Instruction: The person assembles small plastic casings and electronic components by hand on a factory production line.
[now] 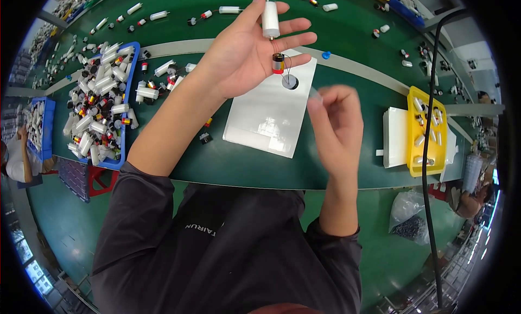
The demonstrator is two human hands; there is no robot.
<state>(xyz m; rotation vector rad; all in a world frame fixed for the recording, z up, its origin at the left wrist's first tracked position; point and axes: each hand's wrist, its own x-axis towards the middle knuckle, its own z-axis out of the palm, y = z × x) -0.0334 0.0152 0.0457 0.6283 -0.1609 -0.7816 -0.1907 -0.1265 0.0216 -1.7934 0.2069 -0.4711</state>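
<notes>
- The left hand (247, 53) is raised palm-up over the green bench (347, 124), fingers spread and only lightly curled; it cradles rather than clamps.
- Across its fingertips lies a white plastic cylinder (270, 18), long axis running roughly twelve to six o'clock, with a short metal pin at its six o'clock end.
- Just below that, at six o'clock from the cylinder and against the lower fingers, sits a small dark motor with a red band (278, 63), its axis also near twelve to six; the two parts are close but I cannot tell whether they touch.
- Thin wires loop from the motor toward five o'clock, down to a small black disc (290, 81), which seems to hang over the white sheet (266, 118) on the bench.
- The right hand (339, 127) is at about four o'clock from the left palm, well apart from it, fingers drawn together; a small clear piece (315, 94) appears pinched at its tips, though blur keeps me from being sure.
- From that pinch, the motor and cylinder lie toward ten to eleven o'clock; the left hand already has them, so it is the nearer hand.
- Farther out, a blue tray (129, 48) heaped with similar white and dark parts is at nine o'clock, and a yellow tray (413, 102) on a white block is at three o'clock.
</notes>
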